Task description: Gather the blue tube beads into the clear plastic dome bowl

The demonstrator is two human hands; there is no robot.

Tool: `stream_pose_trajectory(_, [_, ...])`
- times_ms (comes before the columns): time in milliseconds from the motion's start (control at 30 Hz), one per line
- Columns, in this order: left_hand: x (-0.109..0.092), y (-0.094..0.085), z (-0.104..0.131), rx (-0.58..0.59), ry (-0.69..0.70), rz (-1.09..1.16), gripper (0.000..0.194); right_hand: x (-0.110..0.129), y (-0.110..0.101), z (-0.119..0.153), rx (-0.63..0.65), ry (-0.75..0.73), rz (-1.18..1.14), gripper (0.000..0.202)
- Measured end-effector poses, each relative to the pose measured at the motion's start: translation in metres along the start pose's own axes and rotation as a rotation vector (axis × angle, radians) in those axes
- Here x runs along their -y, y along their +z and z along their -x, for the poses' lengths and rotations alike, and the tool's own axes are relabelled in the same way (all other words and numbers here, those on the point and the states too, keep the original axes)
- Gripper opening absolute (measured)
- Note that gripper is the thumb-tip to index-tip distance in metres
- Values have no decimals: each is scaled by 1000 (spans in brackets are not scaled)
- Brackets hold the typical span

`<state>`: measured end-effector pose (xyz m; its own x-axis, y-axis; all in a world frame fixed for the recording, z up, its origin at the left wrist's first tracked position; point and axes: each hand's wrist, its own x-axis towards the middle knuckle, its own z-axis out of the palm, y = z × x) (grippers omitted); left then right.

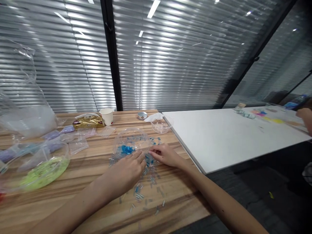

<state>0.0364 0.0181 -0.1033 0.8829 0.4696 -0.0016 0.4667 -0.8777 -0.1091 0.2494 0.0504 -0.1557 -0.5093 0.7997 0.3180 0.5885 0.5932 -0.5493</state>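
Observation:
A clear round plastic bowl [133, 132] with bright blue pieces [126, 149] in it stands on the wooden table. My left hand [130, 167] lies palm down at the bowl's near side, fingers stretched out and its thumb hidden. Right of it, my right hand [167, 155] is closed in a pinch by the bowl's near right edge; whatever its fingertips hold is too small to make out. Small blue and clear tube-like pieces [139, 195] are scattered around and below both hands.
At the left are a clear tray with yellow-green pieces [46, 172] and small plastic bags [78, 146]. Behind stand a gold packet [89, 121], a paper cup [106, 116], a round tin [142, 115] and another clear bowl [161, 126]. A white table [219, 136] adjoins; another person's hand [305, 118] shows far right.

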Motion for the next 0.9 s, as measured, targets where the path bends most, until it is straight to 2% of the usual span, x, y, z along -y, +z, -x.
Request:
stream_pose_trajectory(600, [-4,-3,1,-12,26,98,20,1,-1,-2,49,13,7,24])
stream_pose_trajectory(900, [-8,-8,2,41,17,76,23,1,-2,-1,52,9,19,24])
